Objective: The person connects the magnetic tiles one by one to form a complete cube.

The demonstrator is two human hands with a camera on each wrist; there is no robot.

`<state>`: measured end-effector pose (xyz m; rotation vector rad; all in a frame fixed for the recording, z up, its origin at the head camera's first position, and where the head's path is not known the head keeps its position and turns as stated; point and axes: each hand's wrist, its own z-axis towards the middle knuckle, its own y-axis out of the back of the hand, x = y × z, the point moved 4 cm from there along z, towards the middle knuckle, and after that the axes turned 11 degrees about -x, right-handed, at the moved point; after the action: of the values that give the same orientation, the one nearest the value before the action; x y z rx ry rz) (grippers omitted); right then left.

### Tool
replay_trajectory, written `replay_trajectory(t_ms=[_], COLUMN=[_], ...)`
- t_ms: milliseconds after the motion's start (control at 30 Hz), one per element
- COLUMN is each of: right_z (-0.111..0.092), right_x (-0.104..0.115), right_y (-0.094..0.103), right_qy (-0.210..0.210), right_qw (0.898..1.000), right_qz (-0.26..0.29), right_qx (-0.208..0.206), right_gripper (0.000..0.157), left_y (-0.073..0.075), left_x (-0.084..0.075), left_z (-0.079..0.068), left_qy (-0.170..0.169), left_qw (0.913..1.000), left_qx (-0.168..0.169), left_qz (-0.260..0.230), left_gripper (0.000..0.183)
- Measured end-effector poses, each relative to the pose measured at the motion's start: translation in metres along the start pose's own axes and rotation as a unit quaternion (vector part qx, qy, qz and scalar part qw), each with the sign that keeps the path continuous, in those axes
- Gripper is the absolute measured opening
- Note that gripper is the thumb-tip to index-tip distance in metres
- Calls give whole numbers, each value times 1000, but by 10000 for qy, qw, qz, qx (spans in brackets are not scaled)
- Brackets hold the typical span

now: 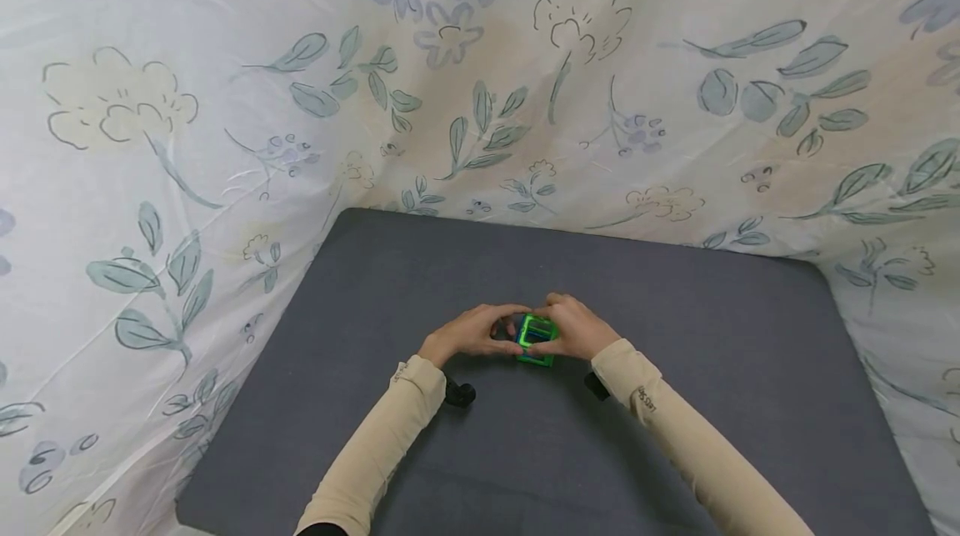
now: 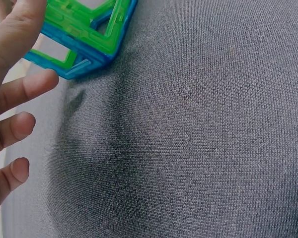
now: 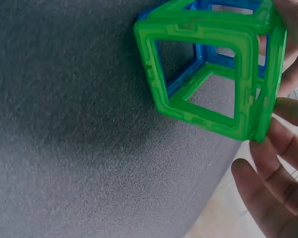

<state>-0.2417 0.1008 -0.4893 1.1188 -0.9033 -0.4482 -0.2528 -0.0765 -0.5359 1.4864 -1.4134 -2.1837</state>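
A small cube of green and blue magnetic tiles (image 1: 535,359), shaped as open square frames, stands on the grey surface between both hands. My left hand (image 1: 476,331) holds its left side between thumb and index finger; in the left wrist view the other fingers spread free of it. From the opposite side my right hand (image 1: 576,330) grips the cube with thumb and fingers. The right wrist view shows fingertips (image 3: 263,153) against a lower corner of the green frame (image 3: 198,29). Part of the cube is hidden behind the hands.
A dark grey cloth-covered table (image 1: 420,269) lies beneath. Floral fabric (image 1: 480,102) hangs along its back and sides. Black wrist devices show under the left sleeve (image 1: 412,390) and the right sleeve (image 1: 637,378).
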Motion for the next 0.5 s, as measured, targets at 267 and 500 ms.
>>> replay_trajectory(t_ms=[267,500], right_z=[-1,-8], right_x=[-1,-7], right_y=[-5,-5], right_qy=[48,-182], right_qw=[10000,9993], right_qz=[-44,-256], right_qx=[-44,-224], right_gripper=[59,62], left_y=[0,2], left_x=[1,1], left_z=[0,-7], left_qy=[-85,-159], left_qw=[10000,9996], left_qx=[-17,-175], left_qz=[40,173], left_gripper=[66,69])
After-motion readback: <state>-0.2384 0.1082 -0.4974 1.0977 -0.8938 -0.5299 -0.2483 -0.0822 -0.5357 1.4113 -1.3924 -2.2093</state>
